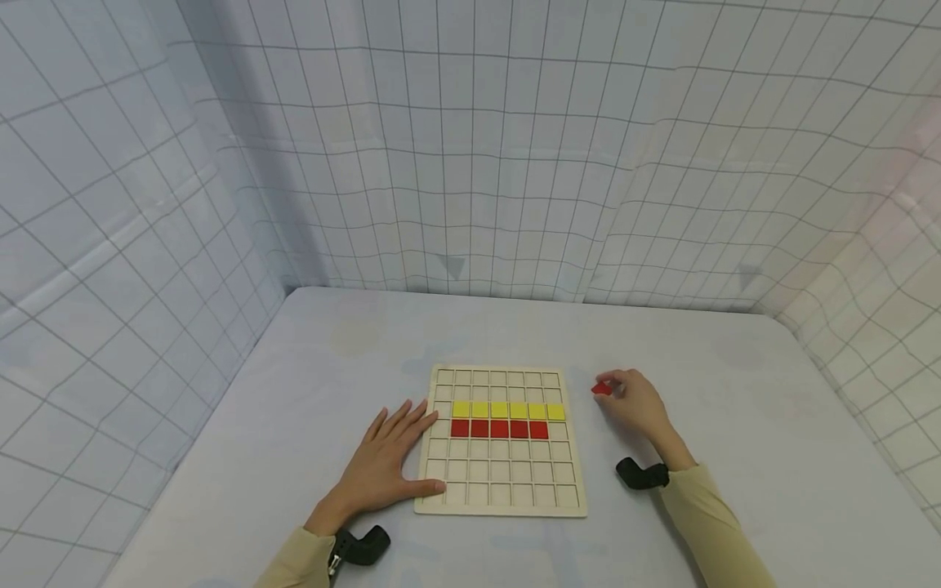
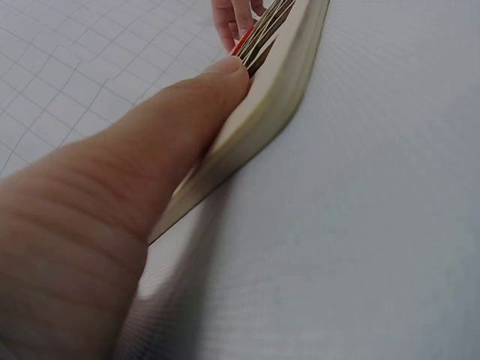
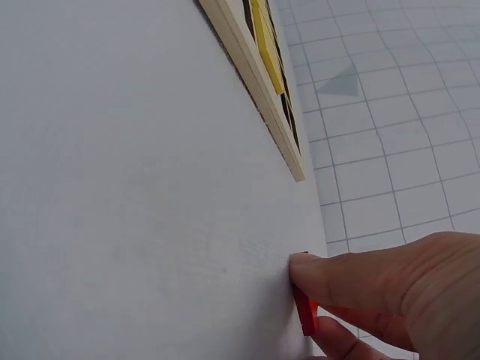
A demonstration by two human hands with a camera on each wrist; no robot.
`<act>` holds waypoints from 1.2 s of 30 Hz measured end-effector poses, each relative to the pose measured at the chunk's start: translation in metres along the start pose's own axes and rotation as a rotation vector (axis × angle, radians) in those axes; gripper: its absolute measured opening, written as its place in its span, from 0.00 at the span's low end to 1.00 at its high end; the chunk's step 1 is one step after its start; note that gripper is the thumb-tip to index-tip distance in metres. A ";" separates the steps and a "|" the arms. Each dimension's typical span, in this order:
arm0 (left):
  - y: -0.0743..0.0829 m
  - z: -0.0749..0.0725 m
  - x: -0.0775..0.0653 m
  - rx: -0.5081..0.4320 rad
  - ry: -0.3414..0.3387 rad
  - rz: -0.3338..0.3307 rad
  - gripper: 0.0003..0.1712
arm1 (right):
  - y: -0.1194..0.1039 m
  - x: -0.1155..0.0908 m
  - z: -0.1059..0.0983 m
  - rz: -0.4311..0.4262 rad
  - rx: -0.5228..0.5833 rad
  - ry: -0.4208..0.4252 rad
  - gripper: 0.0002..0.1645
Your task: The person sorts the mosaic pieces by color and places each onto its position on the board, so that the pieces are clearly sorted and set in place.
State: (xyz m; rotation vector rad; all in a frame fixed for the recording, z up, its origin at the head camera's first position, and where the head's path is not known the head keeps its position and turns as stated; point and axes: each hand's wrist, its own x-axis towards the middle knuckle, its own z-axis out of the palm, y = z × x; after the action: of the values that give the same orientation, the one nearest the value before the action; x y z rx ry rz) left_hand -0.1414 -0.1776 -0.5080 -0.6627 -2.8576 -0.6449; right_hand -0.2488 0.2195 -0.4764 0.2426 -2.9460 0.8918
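Observation:
A pale wooden grid board (image 1: 500,495) lies flat on the table, with a row of yellow square tiles (image 1: 499,411) and, directly below it, a shorter row of red square tiles (image 1: 499,429) set in its cells. My left hand (image 1: 385,461) rests spread at the board's left side, its thumb lying over the lower left rim; the thumb (image 2: 187,112) fills much of the left wrist view. Just off the board's upper right side, my right hand (image 1: 634,403) pinches a single red tile (image 3: 304,309) between thumb and fingers, tilted on edge.
The white table (image 1: 353,351) extends around the board on all sides. Gridded white curtains (image 1: 470,163) hang behind it and at both sides. A dark wrist camera (image 1: 363,545) is strapped to the left wrist, and another dark camera (image 1: 641,474) to the right.

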 end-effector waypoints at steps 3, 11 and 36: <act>0.000 0.001 0.000 -0.004 0.000 0.001 0.58 | 0.002 -0.002 -0.001 0.001 0.018 0.018 0.18; -0.001 0.001 0.000 0.010 -0.005 -0.005 0.59 | 0.003 -0.005 -0.003 0.023 0.045 0.027 0.16; -0.001 0.000 -0.001 0.004 -0.023 -0.010 0.59 | -0.002 -0.014 -0.005 0.025 0.138 -0.008 0.07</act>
State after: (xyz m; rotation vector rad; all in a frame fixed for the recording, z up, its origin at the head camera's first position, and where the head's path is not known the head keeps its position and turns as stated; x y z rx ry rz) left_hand -0.1411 -0.1784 -0.5081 -0.6598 -2.8848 -0.6363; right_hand -0.2344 0.2227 -0.4726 0.2157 -2.9037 1.1019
